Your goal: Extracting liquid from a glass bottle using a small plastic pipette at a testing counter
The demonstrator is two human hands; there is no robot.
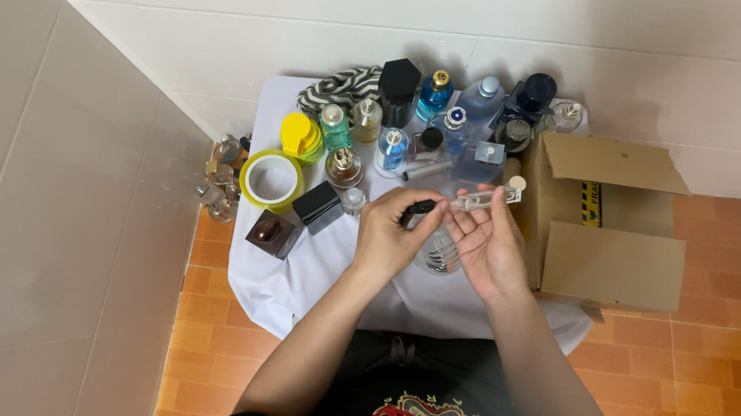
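Observation:
My right hand (pixel 488 245) holds a slim clear glass vial (pixel 484 199) lying sideways across its fingers. My left hand (pixel 392 234) pinches a small black cap (pixel 419 211) at the vial's left end. Both hands hover over a small table draped in a white cloth (pixel 305 271). Under them, partly hidden, sits a round clear glass bottle (pixel 437 249). Several perfume bottles crowd the far half of the table, among them a tall black-capped one (pixel 398 90) and a blue one (pixel 433 94).
An open cardboard box (pixel 605 225) stands at the table's right edge. A yellow tape roll (pixel 270 179), a yellow-capped bottle (pixel 301 136) and dark boxes (pixel 317 205) lie left. A striped cloth (pixel 340 88) is at the back. More small bottles (pixel 219 181) sit on the floor by the wall.

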